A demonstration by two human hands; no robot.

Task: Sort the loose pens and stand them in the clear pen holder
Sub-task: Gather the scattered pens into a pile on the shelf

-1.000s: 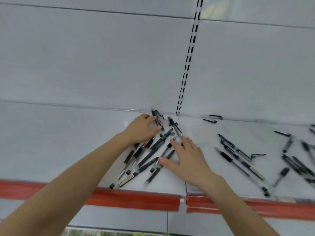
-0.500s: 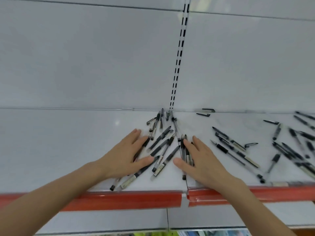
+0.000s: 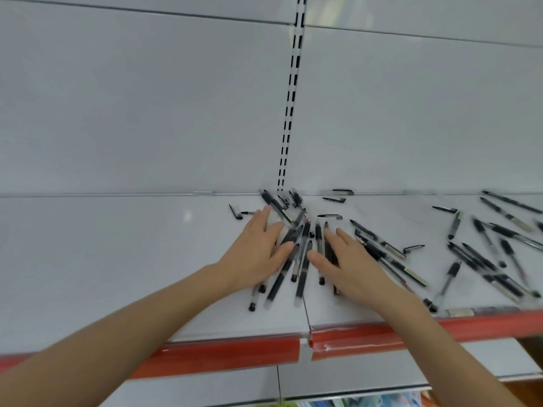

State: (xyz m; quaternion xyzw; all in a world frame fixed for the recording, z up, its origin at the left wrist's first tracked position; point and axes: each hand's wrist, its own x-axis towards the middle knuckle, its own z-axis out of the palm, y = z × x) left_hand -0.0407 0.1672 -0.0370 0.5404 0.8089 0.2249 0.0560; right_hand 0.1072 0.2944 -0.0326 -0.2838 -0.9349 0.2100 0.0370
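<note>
White shelf (image 3: 117,259) fills mid-frame; left hand (image 3: 255,254) and right hand (image 3: 349,262), fingers spread flat, bracket a pen cluster (image 3: 302,254) at centre. More pens (image 3: 484,254) lie scattered right; no holder visible, so barely begun.

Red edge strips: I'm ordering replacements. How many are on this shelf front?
2: the left strip runs left from the shelf seam, the right strip runs right; more may lie beyond view.

White shelf (image 3: 117,259), seam down its middle. Red strip (image 3: 223,355) along shelf's front edge. Slotted upright (image 3: 291,107) rises from shelf's back, between white back panels (image 3: 147,113). Blurred colourful packaging (image 3: 367,402) below the shelf.
</note>
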